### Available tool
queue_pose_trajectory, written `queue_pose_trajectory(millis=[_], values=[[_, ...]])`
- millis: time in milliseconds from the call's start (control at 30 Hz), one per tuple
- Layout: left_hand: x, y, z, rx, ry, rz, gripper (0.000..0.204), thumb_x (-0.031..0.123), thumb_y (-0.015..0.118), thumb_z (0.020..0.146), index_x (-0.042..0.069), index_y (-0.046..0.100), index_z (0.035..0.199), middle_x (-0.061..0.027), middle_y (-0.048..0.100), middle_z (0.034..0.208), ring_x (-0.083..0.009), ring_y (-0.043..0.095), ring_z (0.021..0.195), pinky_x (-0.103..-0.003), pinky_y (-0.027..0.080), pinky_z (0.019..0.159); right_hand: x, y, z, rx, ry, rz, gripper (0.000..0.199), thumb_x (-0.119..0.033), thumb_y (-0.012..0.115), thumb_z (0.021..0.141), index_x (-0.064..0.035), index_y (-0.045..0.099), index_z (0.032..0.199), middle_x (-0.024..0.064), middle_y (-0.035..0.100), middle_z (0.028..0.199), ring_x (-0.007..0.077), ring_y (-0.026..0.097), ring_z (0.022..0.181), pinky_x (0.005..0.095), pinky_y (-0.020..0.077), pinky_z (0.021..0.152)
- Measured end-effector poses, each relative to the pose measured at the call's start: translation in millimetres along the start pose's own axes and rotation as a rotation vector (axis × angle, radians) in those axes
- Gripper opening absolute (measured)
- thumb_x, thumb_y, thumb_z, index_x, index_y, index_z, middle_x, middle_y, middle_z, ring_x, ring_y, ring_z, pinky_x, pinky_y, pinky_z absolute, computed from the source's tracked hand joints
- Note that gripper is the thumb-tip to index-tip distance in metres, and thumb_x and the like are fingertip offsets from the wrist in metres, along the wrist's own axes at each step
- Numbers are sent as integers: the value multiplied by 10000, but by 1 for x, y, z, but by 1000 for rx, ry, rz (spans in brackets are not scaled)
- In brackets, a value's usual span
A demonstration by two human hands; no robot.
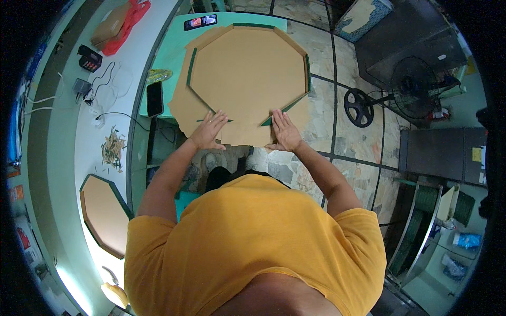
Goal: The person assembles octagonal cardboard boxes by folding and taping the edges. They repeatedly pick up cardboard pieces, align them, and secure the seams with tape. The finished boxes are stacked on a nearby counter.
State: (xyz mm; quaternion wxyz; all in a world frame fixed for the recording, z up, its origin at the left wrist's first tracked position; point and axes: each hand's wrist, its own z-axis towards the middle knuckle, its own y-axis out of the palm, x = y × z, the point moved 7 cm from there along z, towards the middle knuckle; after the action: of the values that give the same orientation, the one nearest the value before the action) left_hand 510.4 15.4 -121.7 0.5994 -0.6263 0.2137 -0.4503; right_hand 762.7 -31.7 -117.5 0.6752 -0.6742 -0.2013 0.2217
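A cardboard sheet lies on the tabletop, overhanging its near edge. The left hand and right hand rest on it, fingers outstretched; 2 phones lie near other edges.

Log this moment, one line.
left hand: on cardboard, near edge | right hand: same edge, farther right | dark-screened phone: left of cardboard

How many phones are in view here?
2: a lit phone by the far edge of the green table, and a dark phone by its left edge. The cardboard could hide others.
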Motion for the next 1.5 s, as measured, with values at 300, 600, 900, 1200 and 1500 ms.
queue_pose_trajectory(millis=[300, 600, 900, 1200, 1500], values=[[-31, 5, 19, -51, -186, -211, 350, 310, 605, 869, 25, 608, 1073, -140, 617, 1108, -325, 499, 1187, -522, 206, 1118, 22, -14, 15, 230, 82, 141, 453, -404, 534, 871, 35, 645, 901, 229, 613, 989, 377, 560, 1043, 493, 264, 1090], [-65, 11, 35, 268, -569, -473, 264, 310, 614, 868, 83, 666, 991, -151, 639, 859, -328, 573, 859, -473, 342, 970, 62, 13, 59, 146, 490, 724, 156, -251, 526, 892, -135, 629, 873, 97, 649, 771, 319, 626, 785, 467, 484, 803], [-16, 2, 34, 183, -338, 16, 413, 324, 725, 740, 170, 660, 1118, -102, 549, 1067, -300, 489, 1049, -514, 288, 1040, 12, -5, 51, 215, 14, 168, 306, -318, 603, 819, -43, 603, 953, 133, 582, 940, 321, 560, 904, 440, 435, 801], [-15, 12, 44, -2, -195, -3, 173, 215, 673, 781, 79, 629, 878, -101, 596, 976, -277, 555, 1027, -466, 360, 983, 2, 12, 59, 172, -40, 246, 199, -204, 631, 764, -35, 599, 865, 159, 601, 843, 331, 587, 859, 443, 453, 792], [10, -42, 13, 107, -740, -394, 392, 424, 709, 779, 70, 626, 925, -118, 613, 976, -258, 594, 914, -414, 465, 793, -12, -49, 73, 174, -16, 298, 195, -175, 664, 697, -57, 584, 829, 127, 608, 827, 301, 600, 847, 423, 454, 737]])
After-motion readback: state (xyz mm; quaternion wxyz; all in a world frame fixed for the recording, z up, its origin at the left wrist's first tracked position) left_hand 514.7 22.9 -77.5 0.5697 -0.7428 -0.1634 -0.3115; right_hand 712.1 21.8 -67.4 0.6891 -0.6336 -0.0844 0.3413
